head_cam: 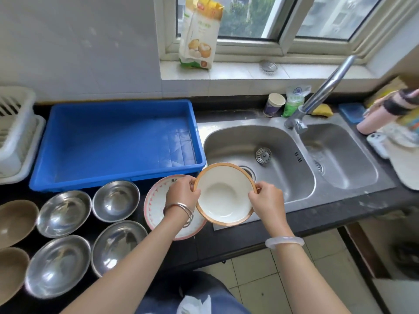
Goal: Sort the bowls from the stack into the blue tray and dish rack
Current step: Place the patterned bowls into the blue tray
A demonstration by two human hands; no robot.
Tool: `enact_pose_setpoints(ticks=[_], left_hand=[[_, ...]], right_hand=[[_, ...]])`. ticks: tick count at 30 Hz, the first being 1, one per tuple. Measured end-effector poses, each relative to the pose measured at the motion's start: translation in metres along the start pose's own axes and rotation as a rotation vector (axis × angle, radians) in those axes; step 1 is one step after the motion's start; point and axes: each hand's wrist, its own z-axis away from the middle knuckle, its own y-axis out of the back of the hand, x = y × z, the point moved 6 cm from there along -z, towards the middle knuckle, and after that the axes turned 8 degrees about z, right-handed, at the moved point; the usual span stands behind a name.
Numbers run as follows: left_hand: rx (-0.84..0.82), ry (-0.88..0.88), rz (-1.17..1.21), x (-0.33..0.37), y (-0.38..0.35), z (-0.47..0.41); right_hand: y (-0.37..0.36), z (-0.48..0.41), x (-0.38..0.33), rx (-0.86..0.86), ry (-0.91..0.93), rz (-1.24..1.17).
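- Head view: the left hand (182, 193) grips the left rim of a cream bowl with an orange-brown rim (224, 196), its fingers curled over the edge.
- The right hand (266, 200) pinches the opposite rim, so both hands are clamped on the same bowl.
- The bowl is held off the desk (226, 241), its hollow tipped toward the person, over the spot where the desk meets the left basin of the steel sink (283, 155).
- Just left of it and partly beneath it, a pink-patterned bowl (156, 205) sits on the desk near the front edge, half hidden by the left hand and wrist.
- The blue tray (118, 141) lies along the back of the desk, its right wall beside the sink; nothing shows inside it.
- The white dish rack (15, 132) stands at the back left corner, touching or nearly touching the tray's left side.
- Four steel bowls (64, 213) sit in two rows in front of the tray, open side up.
- Two brown bowls (15, 220) sit at the desk's left edge, cut off by the frame.
- The faucet (326, 87) leans over the divide between the two basins.
- A flour bag (199, 32) stands on the window sill behind the tray's right end.
- Silver bangles (179, 209) circle the left wrist, and a pale bangle (284, 242) the right.
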Motion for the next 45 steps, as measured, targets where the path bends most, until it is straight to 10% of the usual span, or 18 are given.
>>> enact_pose_setpoints(ticks=[33,45], left_hand=[[-0.222,0.078,0.029,-0.015,-0.081,0.013],[0.156,0.215,-0.061,-0.07,0.026,0.013]], right_hand=[[-0.041,0.017,0.089,-0.153,-0.186,-0.205],[-0.064,-0.009,-0.053,-0.219,0.389,0.046]])
